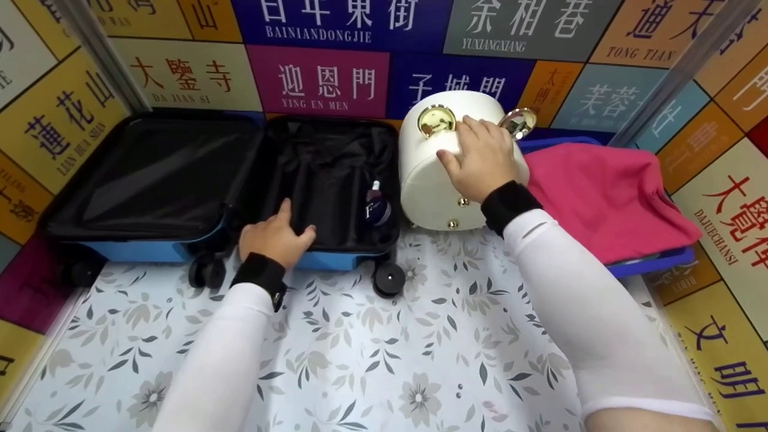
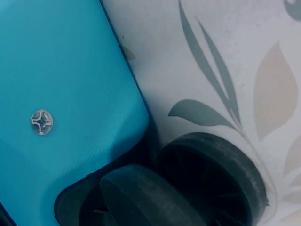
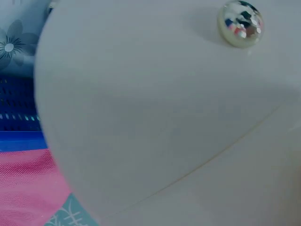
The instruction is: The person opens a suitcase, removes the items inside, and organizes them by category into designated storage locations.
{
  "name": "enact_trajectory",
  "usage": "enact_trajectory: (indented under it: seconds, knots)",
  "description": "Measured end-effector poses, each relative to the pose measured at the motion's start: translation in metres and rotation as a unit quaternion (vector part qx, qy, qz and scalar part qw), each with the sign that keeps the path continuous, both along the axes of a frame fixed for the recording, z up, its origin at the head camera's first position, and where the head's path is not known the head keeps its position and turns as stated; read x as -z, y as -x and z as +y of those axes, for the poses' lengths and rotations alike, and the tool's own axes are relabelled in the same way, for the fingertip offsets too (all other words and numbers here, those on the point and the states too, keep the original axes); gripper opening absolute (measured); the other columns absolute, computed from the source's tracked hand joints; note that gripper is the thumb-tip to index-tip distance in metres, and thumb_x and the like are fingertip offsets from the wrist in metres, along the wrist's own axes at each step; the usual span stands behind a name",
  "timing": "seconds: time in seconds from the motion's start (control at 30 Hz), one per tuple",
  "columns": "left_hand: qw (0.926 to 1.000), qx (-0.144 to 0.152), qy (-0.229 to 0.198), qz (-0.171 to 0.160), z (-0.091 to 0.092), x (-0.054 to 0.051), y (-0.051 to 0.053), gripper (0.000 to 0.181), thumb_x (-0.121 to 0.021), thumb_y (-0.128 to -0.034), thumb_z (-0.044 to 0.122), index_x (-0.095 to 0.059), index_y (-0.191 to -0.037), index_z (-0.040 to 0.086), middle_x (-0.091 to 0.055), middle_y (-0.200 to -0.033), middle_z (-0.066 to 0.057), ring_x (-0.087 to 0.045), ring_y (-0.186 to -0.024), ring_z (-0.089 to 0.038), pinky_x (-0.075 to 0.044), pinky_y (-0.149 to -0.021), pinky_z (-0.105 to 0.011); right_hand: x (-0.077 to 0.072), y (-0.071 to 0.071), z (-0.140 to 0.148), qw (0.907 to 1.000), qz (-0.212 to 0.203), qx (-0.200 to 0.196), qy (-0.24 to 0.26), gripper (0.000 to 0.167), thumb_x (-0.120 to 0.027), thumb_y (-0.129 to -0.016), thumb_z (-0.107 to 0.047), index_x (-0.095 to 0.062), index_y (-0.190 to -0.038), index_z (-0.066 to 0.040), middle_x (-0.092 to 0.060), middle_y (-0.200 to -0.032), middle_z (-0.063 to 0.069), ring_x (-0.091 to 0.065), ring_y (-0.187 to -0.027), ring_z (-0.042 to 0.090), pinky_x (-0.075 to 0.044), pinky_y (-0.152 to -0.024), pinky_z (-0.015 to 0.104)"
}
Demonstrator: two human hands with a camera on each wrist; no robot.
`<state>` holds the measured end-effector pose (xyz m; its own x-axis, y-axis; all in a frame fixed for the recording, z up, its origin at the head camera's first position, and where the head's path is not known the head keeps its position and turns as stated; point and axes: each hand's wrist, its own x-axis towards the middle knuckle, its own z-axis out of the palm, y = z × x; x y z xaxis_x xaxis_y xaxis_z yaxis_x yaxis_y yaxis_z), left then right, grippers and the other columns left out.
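Observation:
In the head view my right hand (image 1: 483,157) rests on top of a white rounded box (image 1: 429,186) with gold ear-like discs and small gold knobs. Its fingers lie between the two discs. A gold knob (image 3: 241,23) and a thin seam on the white box fill the right wrist view. My left hand (image 1: 276,236) is at the front edge of an open suitcase (image 1: 324,174), index finger and thumb extended, holding nothing; contact with the edge is unclear. Inside this black-lined half lies a dark bottle (image 1: 377,207) with a white tip.
The suitcase's other half (image 1: 162,174) lies to the left. Black wheels (image 1: 389,279) jut from its front. A blue basket (image 1: 654,264) with a pink cloth (image 1: 606,198) stands right of the box. Printed panels (image 1: 318,81) wall the back and sides of the floral surface (image 1: 360,360).

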<state>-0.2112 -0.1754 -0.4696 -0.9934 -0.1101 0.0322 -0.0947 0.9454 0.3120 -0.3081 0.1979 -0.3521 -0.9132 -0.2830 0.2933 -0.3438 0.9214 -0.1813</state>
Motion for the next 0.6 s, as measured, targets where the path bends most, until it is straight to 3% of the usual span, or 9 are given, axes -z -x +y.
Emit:
enact_trajectory:
  seconds: [0.23,0.37,0.5,0.6]
  knots:
    - [1.0000,0.005,0.002,-0.003,0.000,0.001,0.002,0.091,-0.052,-0.0959,0.067,-0.034,-0.166,0.013,-0.071,-0.132,-0.021,-0.069,-0.104,-0.045,-0.044,-0.107,-0.060,-0.003,0.020,-0.006,0.9996,-0.008,0.017,0.022,0.071,-0.050,-0.106,-0.054,-0.046,-0.157,-0.003,-0.040,-0.167,0.017,-0.033,-0.153,0.042,-0.017,-0.128,0.057]
    - [1.0000,0.007,0.002,-0.004,0.000,0.003,0.002,0.091,-0.052,-0.0958,0.068,-0.034,-0.166,0.013,-0.071,-0.132,-0.021,-0.069,-0.105,-0.045,-0.045,-0.107,-0.060,0.004,0.018,-0.009,0.9940,0.025,0.023,0.104,0.065,-0.056,-0.105,-0.047,-0.048,-0.153,-0.004,-0.037,-0.167,0.018,-0.029,-0.154,0.039,-0.012,-0.129,0.053]
    - [0.9999,0.009,0.003,-0.004,-0.001,0.003,0.001,0.091,-0.052,-0.0958,0.068,-0.034,-0.166,0.012,-0.071,-0.132,-0.021,-0.069,-0.104,-0.045,-0.045,-0.107,-0.060,0.027,-0.001,-0.011,0.9658,0.121,0.054,0.223,0.045,-0.067,-0.100,-0.032,-0.061,-0.131,0.000,-0.054,-0.144,0.021,-0.038,-0.143,0.038,-0.017,-0.127,0.051]
    - [1.0000,0.007,0.004,0.001,-0.001,0.002,0.002,0.091,-0.052,-0.0955,0.068,-0.034,-0.166,0.013,-0.072,-0.130,-0.021,-0.070,-0.101,-0.045,-0.045,-0.107,-0.060,0.044,-0.011,-0.011,0.9446,0.143,0.086,0.283,0.031,-0.072,-0.095,-0.023,-0.063,-0.111,0.002,-0.059,-0.119,0.020,-0.049,-0.124,0.037,-0.031,-0.118,0.048]
